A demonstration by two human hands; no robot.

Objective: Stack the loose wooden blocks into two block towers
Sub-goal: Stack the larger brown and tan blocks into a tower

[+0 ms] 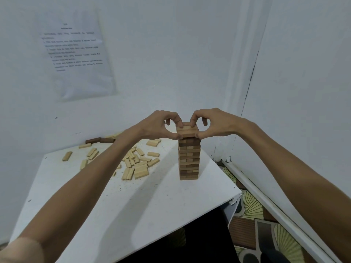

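One tall tower of wooden blocks (pixel 189 160) stands upright on the right part of the white table (pixel 133 202), mixing light and dark layers. Its top layer of light blocks (pixel 187 130) is pinched from both ends. My left hand (pixel 161 126) holds the left end with thumb below and fingers curled over the top. My right hand (pixel 210 124) grips the right end the same way. Several loose light blocks (pixel 135 164) lie scattered in a pile on the table behind my left forearm.
Two dark blocks (pixel 100 140) lie against the back wall. A printed sheet (pixel 76 54) hangs on the wall. The table's right edge (pixel 235 188) drops to a patterned floor (pixel 252 205). The room corner is close behind the tower.
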